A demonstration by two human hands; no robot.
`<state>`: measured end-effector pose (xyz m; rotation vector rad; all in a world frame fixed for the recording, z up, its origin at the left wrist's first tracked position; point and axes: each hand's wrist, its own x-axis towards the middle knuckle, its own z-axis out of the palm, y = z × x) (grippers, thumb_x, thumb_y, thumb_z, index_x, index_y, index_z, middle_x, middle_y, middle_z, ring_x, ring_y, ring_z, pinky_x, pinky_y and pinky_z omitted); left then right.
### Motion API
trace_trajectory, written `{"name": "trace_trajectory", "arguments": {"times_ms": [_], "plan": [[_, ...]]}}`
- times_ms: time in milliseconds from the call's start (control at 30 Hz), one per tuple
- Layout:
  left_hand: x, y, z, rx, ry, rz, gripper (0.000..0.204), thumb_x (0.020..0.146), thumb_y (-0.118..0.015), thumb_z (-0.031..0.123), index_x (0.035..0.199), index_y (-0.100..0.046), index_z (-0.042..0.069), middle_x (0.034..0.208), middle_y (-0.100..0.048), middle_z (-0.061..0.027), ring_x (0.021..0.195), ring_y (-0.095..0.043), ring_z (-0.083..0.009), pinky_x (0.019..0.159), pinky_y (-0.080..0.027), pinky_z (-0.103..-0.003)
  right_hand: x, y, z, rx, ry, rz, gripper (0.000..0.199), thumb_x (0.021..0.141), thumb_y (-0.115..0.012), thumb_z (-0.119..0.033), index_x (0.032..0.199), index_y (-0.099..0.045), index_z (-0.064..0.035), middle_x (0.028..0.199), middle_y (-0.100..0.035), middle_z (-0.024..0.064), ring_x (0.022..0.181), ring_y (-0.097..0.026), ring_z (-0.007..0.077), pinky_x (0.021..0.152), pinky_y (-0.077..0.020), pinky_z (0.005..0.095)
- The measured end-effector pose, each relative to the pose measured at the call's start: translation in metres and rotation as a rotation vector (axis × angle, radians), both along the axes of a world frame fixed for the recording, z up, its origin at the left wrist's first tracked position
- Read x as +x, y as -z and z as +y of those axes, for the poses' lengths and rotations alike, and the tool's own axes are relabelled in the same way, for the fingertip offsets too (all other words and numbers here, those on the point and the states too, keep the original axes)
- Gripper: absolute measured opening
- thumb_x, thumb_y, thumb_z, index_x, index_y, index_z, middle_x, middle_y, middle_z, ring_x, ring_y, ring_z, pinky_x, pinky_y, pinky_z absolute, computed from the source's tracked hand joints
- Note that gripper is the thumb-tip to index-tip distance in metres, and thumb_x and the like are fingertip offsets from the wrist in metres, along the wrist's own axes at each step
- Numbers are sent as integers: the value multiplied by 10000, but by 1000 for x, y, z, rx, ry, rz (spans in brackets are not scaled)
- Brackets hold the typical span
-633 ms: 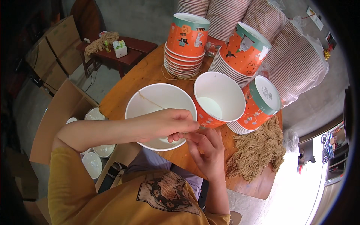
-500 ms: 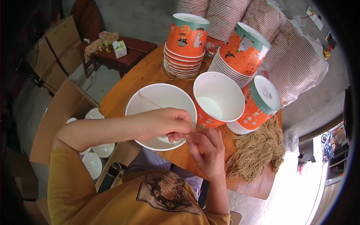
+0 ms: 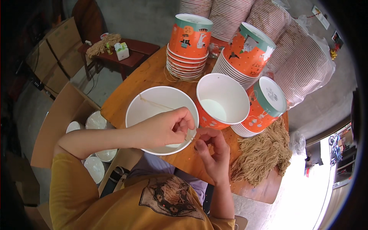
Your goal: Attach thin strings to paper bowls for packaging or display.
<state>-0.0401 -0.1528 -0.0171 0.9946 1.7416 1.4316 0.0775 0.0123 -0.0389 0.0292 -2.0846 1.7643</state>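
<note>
A large white-lined paper bucket stands mouth up at the table's near edge. A thin tan string runs from its far left rim across the opening toward my left hand. That hand reaches over the bucket, with its fingers curled in a pinch on the string at the right rim. Just outside the rim is my right hand, with thumb and forefinger bent toward each other around a short bit of string. The exact grip on that bit is partly hidden. An orange bucket with a white inside tilts beside the first one.
Stacked orange buckets stand upside down at the back of the wooden table. A tan string bundle lies at the right. Wrapped bucket stacks rise behind. An open carton holds white buckets at left.
My left fingers have lifted slightly and my right fingers have drawn apart from them, showing the rim between. The near bucket has shifted slightly left.
</note>
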Motion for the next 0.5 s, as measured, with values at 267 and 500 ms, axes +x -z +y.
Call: {"name": "trace_trajectory", "arguments": {"times_ms": [267,500], "plan": [[13,-17,1,-43,-31,175,218,848,-558,4,1028,-458,73,876,-491,19,809,-487,-68,726,-426,-234,-6,-1,-9,272,99,30,84,828,-681,-32,880,-616,-21,789,-578,44,638,-552,95,552,-459,225],[10,-11,0,62,-40,283,213,834,-533,-27,1031,-484,35,820,-494,-12,717,-490,-103,638,-436,-260,-5,6,-9,-210,-28,-101,73,883,-644,-39,926,-593,-10,800,-575,-21,672,-500,28,605,-411,184]]}}
